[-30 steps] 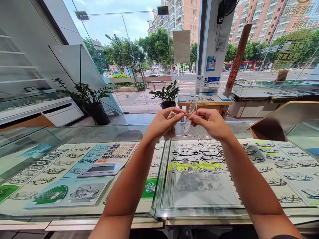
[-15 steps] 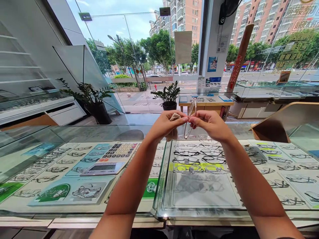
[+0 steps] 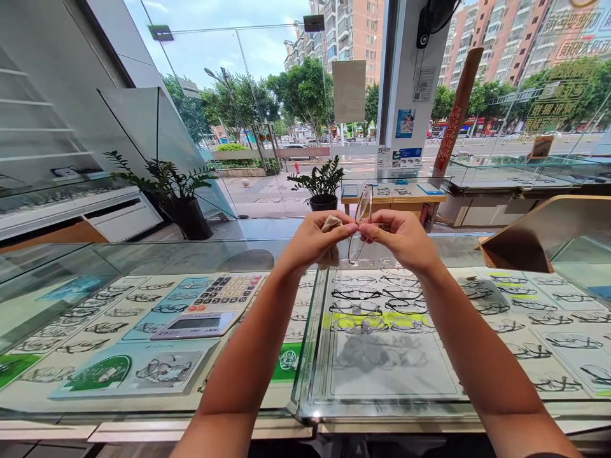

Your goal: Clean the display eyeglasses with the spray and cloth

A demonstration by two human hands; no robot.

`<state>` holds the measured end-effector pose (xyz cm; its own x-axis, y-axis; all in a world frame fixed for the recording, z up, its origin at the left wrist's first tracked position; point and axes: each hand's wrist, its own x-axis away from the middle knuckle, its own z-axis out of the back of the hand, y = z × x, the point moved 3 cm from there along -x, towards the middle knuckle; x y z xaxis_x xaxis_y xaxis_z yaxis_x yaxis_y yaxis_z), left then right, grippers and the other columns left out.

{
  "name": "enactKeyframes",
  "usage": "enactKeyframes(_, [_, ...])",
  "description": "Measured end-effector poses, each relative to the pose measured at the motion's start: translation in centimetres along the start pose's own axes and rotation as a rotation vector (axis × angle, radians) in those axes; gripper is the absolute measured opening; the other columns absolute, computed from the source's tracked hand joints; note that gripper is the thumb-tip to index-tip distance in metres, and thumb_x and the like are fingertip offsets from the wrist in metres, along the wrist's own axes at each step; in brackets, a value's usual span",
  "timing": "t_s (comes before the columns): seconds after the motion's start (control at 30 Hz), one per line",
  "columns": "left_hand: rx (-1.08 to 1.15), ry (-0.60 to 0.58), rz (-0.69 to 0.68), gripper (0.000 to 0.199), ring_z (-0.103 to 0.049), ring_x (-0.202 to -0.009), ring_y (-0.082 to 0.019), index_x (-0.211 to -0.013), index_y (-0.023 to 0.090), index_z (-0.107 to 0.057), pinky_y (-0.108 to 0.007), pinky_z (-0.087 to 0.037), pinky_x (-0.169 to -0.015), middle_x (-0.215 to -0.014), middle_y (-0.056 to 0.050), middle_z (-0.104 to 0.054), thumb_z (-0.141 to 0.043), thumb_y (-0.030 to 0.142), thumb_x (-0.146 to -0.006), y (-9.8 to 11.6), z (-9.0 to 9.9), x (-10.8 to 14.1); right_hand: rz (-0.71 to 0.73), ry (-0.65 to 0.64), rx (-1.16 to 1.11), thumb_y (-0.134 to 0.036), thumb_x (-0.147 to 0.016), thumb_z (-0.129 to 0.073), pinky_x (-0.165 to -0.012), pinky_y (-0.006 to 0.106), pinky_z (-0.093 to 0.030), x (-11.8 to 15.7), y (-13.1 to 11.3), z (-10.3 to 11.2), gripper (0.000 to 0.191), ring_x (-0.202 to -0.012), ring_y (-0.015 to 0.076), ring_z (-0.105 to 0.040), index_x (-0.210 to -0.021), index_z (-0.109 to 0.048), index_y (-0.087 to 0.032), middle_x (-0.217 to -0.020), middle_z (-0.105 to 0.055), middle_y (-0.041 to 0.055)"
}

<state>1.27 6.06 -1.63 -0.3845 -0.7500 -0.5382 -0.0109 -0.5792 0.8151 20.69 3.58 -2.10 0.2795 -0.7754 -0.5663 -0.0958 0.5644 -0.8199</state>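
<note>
A thin-rimmed pair of glasses (image 3: 365, 205) is held up on edge above the glass counter, one lens above the fingers and one below. My left hand (image 3: 319, 236) pinches it near the middle and also has a crumpled beige cloth (image 3: 329, 257) in its curled fingers. From the other side, my right hand (image 3: 398, 236) grips the same middle part between thumb and fingers. The fingertips of both hands meet at the frame. Beneath them, rows of glasses (image 3: 356, 294) lie inside the display case.
A calculator (image 3: 200, 323) rests on the counter at the left. A brown wooden-edged stand (image 3: 548, 229) is at the right. Potted plants (image 3: 323, 202) and a small display table (image 3: 396, 198) stand beyond the glass counter (image 3: 305, 416).
Both hands and the glasses have shifted very slightly left in the picture, as has the whole scene. The glasses are turned a little, and more of the cloth shows above the left fingers.
</note>
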Motion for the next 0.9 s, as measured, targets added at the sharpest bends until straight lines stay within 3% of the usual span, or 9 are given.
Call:
enactKeyframes(0.1, [-0.019, 0.038, -0.033, 0.03, -0.046, -0.058, -0.009, -0.083, 0.021, -0.08, -0.026, -0.036, -0.054, -0.068, 0.0, -0.064, -0.087, 0.05, -0.083, 0.2, -0.1, -0.1, -0.006, 0.064, -0.01, -0.045, -0.08, -0.092, -0.073, 0.033, -0.054, 0.0, 0.0, 0.0, 0.03, -0.073, 0.0141, -0.064, -0.087, -0.079, -0.019, -0.083, -0.075, 0.0022])
enactKeyframes(0.27, [-0.064, 0.11, -0.084, 0.029, -0.048, -0.059, -0.01, -0.082, 0.022, -0.079, -0.026, -0.036, -0.054, -0.069, 0.0, -0.064, -0.086, 0.05, -0.084, 0.4, 0.1, -0.2, -0.005, 0.018, -0.008, -0.041, -0.08, -0.092, -0.083, 0.036, -0.058, 0.0, 0.0, -0.1, 0.031, -0.086, 0.0161, -0.069, -0.102, -0.081, -0.022, -0.105, -0.08, 0.0042])
enactKeyframes(0.63, [-0.072, 0.087, -0.029, 0.032, -0.057, -0.064, -0.011, -0.082, 0.021, -0.076, -0.026, -0.045, -0.06, -0.076, -0.001, -0.07, -0.091, 0.049, -0.079, 1.2, -0.2, 0.3, 0.021, 0.02, 0.012, -0.043, -0.085, -0.089, -0.089, 0.04, -0.061, 0.2, -0.3, -0.1, 0.027, -0.091, 0.0188, -0.074, -0.102, -0.082, -0.023, -0.107, -0.082, 0.0057])
enactKeyframes(0.9, [-0.071, 0.098, -0.041, 0.031, -0.053, -0.059, -0.009, -0.082, 0.02, -0.076, -0.025, -0.04, -0.053, -0.073, -0.001, -0.069, -0.089, 0.048, -0.081, 1.2, -0.1, 0.4, 0.018, 0.025, 0.062, -0.044, -0.086, -0.087, -0.091, 0.042, -0.061, 0.2, -0.3, 0.1, 0.029, -0.095, 0.0204, -0.075, -0.105, -0.082, -0.023, -0.109, -0.083, 0.0067])
